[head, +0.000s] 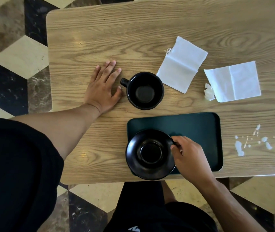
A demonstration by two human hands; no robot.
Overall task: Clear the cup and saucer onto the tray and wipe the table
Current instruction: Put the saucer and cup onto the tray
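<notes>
Two hands at work: right hand [189, 156] pinches the saucer [150, 154] rim over the tray [200, 126]; left hand [103, 86] lies flat, fingers straight, beside the cup [144, 90].

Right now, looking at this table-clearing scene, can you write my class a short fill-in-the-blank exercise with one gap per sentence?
1. The right hand holds the black saucer by its ____.
2. The saucer overlaps the dark ____ at its near left corner.
3. The empty cup stands on the table with its ____ pointing toward the left hand.
4. White droplets lie on the table to the ____ of the tray.

Missing words: rim; tray; handle; right
</notes>
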